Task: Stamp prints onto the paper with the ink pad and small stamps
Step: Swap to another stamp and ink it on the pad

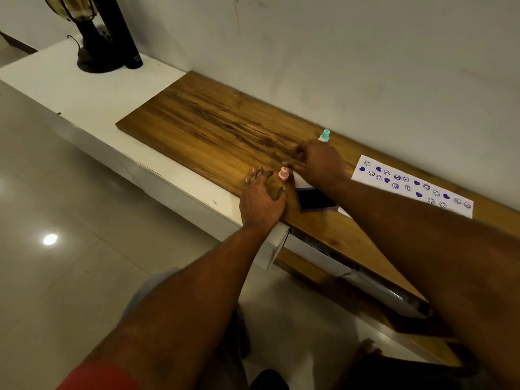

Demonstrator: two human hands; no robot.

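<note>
A small pink stamp [283, 173] stands upright on the wooden top, between my two hands. My right hand [319, 164] hovers just right of it with fingers loosely curled. One fingertip reaches the stamp's top and the other fingers stay apart from it. My left hand [261, 199] lies flat, palm down, on the wood's front edge, holding nothing. Just right of my left hand lies the dark ink pad [315, 199], uncovered in its purple case. A teal stamp [325, 135] stands behind my right hand. The white paper [413, 184] at right carries several purple hearts and round faces.
The wooden board [202, 119] runs along a wall on a white shelf [92, 91]. A black fan base [94, 56] and a black cylinder [123, 38] stand at the far left. A drawer [315, 253] hangs slightly open below the board's front edge. Tiled floor lies to the left.
</note>
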